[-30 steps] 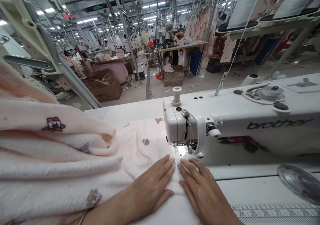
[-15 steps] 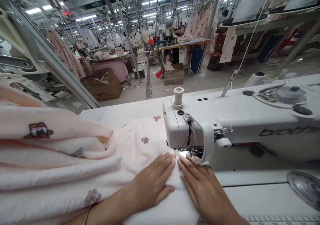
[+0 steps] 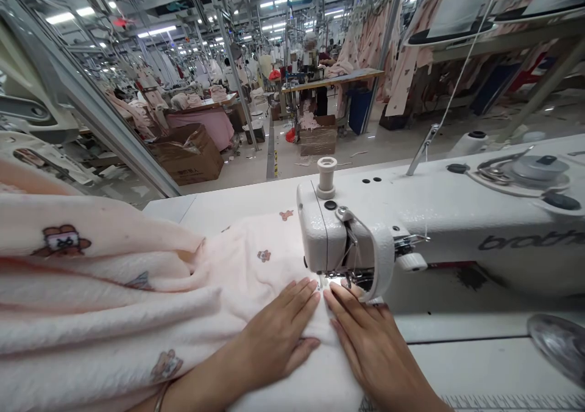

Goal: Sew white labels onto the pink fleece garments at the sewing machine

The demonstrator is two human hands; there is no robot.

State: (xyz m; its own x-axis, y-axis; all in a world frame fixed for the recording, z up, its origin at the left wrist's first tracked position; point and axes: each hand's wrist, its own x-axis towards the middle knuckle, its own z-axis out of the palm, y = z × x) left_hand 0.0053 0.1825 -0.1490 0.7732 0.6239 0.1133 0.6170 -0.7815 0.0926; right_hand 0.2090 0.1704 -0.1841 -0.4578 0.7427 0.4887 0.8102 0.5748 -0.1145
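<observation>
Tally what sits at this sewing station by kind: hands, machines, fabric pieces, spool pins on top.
Hands flat on the fabric: 2, left hand and right hand
Sewing machine: 1
Pink bear-print fabric: 1 bundle
Spool pin: 1
Total: 5

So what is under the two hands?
Both the left hand and right hand lie flat on pale pink fabric, fingertips near the sewing machine needle area. The table beneath is covered by the fabric there.
</observation>
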